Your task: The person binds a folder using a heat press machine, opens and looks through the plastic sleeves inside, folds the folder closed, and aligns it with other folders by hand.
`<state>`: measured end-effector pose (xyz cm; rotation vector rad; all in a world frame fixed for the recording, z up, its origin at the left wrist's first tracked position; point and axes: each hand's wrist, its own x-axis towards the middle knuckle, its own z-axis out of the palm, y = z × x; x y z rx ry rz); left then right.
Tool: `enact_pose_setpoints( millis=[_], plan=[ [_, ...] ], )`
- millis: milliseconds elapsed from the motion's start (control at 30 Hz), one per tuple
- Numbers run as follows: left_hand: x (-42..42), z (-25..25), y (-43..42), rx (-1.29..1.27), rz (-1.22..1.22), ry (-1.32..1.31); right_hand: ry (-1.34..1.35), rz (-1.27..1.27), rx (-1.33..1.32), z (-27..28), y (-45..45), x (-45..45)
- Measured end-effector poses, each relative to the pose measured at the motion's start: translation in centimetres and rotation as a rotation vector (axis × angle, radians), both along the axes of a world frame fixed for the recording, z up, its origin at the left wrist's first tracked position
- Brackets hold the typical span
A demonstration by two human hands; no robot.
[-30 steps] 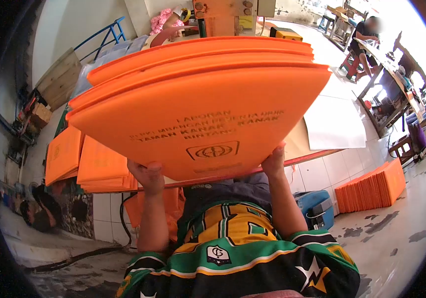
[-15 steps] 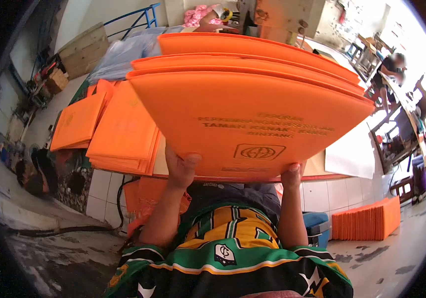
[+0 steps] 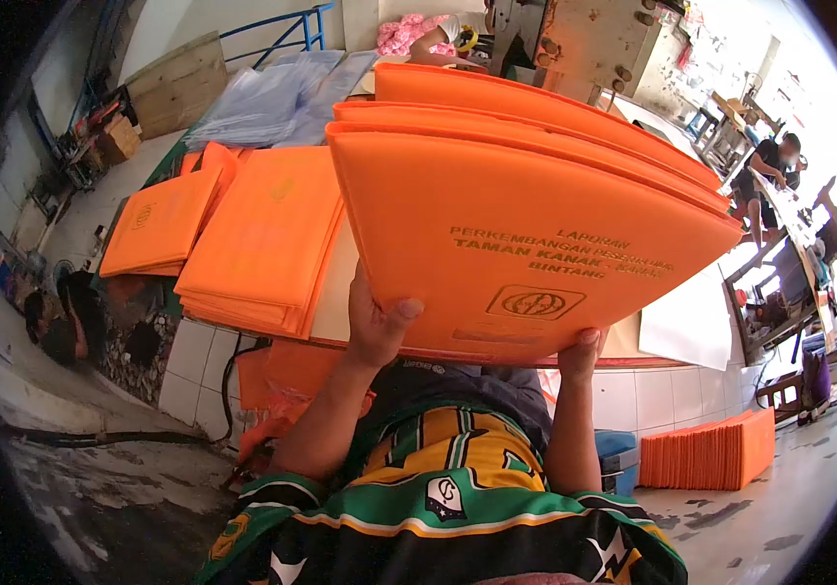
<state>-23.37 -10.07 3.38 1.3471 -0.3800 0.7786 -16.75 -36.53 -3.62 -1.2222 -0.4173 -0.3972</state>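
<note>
Several orange folders (image 3: 418,205) stand upright as a stack between my hands, just above the table. Gold lettering and a globe emblem mark the front cover. At the stack's lower left edge, my left hand (image 3: 380,327) is closed on it, thumb across the front cover. My right hand (image 3: 579,353) is closed round the lower right side, its thumb also on the front. The fingers behind the covers are hidden. To the left on the table lies a pile of orange folders (image 3: 260,229), with a smaller pile (image 3: 160,224) beyond it.
Clear plastic sheets (image 3: 267,97) lie on the table's far left. White paper (image 3: 683,317) is at the right. A row of orange folders (image 3: 706,450) stands on the floor beside a blue box (image 3: 617,460). Another person's arm (image 3: 428,44) reaches in at the back; a person (image 3: 771,171) sits far right.
The stack of folders in my hands has shifted to the right and slightly tilted, with my left hand moving right too. My grip on it stays.
</note>
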Motion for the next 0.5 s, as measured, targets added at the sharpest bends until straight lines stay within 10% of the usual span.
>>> enact_pose_setpoints(
  millis=[500],
  plan=[
    [-0.5, -0.6, 0.8, -0.028, -0.088, 0.089, 0.012, -0.023, 0.006, -0.2, 0.2, -0.5]
  ],
)
